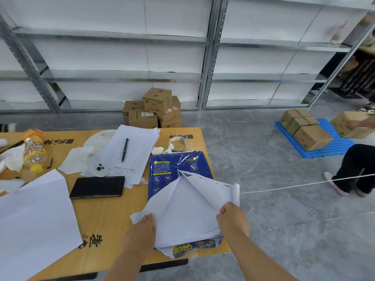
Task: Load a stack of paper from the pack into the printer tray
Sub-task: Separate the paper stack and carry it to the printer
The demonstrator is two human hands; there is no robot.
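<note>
A blue pack of paper (172, 171) lies at the right end of the wooden table (105, 218), its wrapper torn open toward me. The white stack of paper (188, 216) shows through the tear. My left hand (142, 230) grips the left wrapper flap at the pack's near left corner. My right hand (233, 218) pinches the right wrapper flap (215, 189) and holds it up and outward. No printer or tray is in view.
A large loose white sheet (34, 218) lies at the near left. A black phone (97, 186), a lined form with a pen (124, 149), a tape roll (178, 142), tissues and an orange bottle (34, 151) sit further back. Cardboard boxes (154, 110) and another person (357, 169) are on the floor.
</note>
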